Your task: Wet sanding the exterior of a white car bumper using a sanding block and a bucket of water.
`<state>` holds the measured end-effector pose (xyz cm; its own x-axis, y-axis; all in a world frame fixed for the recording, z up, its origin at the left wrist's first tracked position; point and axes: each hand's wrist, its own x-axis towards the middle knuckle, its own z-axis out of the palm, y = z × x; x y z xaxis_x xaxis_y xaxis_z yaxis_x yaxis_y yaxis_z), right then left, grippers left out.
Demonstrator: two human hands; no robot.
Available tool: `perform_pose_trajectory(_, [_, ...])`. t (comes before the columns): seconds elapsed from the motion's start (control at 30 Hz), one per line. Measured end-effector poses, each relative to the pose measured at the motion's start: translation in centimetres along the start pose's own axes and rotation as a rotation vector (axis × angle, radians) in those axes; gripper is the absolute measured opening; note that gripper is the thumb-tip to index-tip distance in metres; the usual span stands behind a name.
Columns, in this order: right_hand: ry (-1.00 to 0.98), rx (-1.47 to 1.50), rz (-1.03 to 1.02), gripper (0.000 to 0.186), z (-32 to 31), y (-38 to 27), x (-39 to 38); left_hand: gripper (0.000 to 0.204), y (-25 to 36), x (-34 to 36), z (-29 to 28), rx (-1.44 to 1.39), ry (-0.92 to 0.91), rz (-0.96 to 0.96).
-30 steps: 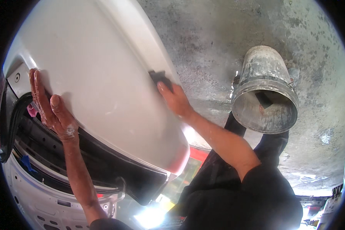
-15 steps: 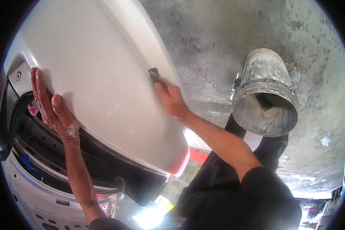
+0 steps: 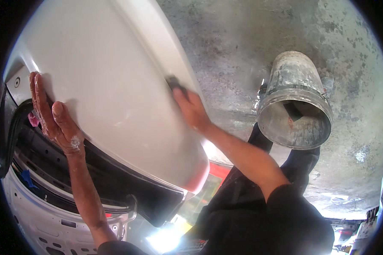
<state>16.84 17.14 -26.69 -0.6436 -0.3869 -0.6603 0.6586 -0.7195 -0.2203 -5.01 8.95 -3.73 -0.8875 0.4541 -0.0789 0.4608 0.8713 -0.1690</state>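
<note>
A large white car body panel [image 3: 110, 85] fills the left and middle of the head view. My right hand [image 3: 193, 111] presses a small dark sanding block [image 3: 173, 82] against it, close to the ridge along its right edge. Thumb and fingers are closed on the block, both blurred by motion. At the panel's left edge my left hand [image 3: 57, 123] lies with fingers stretched out and thumb apart, holding nothing. Whitish residue coats its fingers and wrist. A round lock [image 3: 17, 82] sits just beyond its fingertips.
A stained bucket [image 3: 295, 72] stands to the right on the grey concrete floor [image 3: 234, 46], a dark flat piece [image 3: 292, 111] inside it. Below the panel are black trim [image 3: 115, 178] and a bare metal frame with holes [image 3: 51, 227]. My dark-clothed legs [image 3: 242, 182] are beside the bucket.
My right hand and the sanding block have shifted slightly right and down on the panel. My left hand keeps its place at the panel's edge while the whole view shifts a little.
</note>
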Motion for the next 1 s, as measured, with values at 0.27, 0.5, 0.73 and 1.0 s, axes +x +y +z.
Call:
perform_pose_trajectory(0.27, [-0.022,-0.26,-0.144,0.044,1.5,-4.1,5.2,0.062,-0.6,-0.2,0.6,-0.007,0.011,0.036])
perform_pose_trajectory(0.5, [0.001,-0.364,-0.253,0.045,2.4,-6.1,7.4,0.061,-0.9,0.1,0.8,-0.007,0.006,0.038])
perform_pose_trajectory(0.73, [-0.114,-0.442,-0.351,0.037,-2.3,-6.7,6.0,0.059,-1.7,-0.4,0.7,0.025,0.023,0.067])
perform_pose_trajectory(1.0, [-0.315,-1.273,-1.133,0.054,-9.9,5.5,5.3,0.06,-1.2,-1.2,1.0,-0.109,-0.008,-0.055])
